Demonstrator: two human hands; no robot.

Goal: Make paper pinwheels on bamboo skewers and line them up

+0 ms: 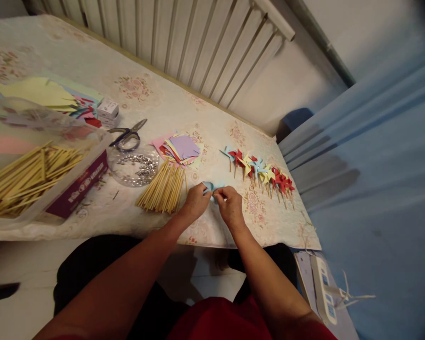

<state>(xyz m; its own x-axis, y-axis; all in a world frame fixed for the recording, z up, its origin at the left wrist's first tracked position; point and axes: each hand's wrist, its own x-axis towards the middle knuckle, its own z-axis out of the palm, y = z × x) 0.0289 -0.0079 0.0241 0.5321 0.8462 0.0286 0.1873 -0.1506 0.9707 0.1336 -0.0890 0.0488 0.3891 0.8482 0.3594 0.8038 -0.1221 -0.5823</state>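
Note:
My left hand (197, 202) is closed on a light blue paper pinwheel (208, 185), whose paper curls up above the fingers. Pinched against the pinwheel's right side is my right hand (230, 204); any small part between its fingertips is too hidden to make out. Just left of my hands lies a fan of thin wooden sticks (165, 189). Behind them is a stack of coloured paper squares (182, 148), a lilac one on top. To the right, a row of finished pinwheels (258, 171) in red, yellow and blue lies on the table.
A clear dish of small metal pins (136, 169) and dark-handled scissors (128, 135) lie to the left. Farther left stands a plastic bin (95, 137) with more sticks, near small white boxes (108, 109). A power strip (324, 288) sits beyond the tablecloth's (212, 238) right front corner.

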